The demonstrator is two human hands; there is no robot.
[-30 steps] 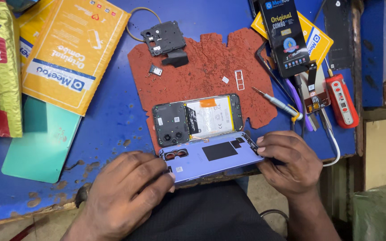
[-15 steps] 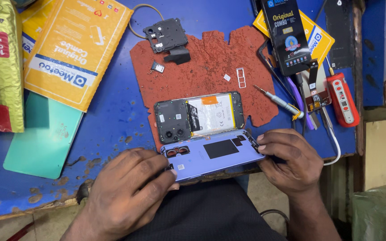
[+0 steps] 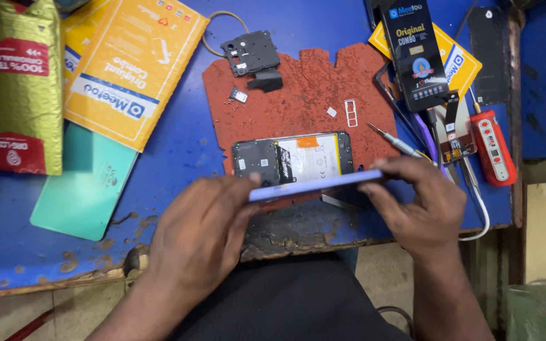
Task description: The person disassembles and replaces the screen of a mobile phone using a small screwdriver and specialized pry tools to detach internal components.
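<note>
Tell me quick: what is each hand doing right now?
Left hand: closed on the left end of the purple phone back cover.
Right hand: closed on the cover's right end, seen edge-on.

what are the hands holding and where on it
Both hold the purple phone back cover, seen edge-on: left hand at its left end, right hand at its right end.
</note>
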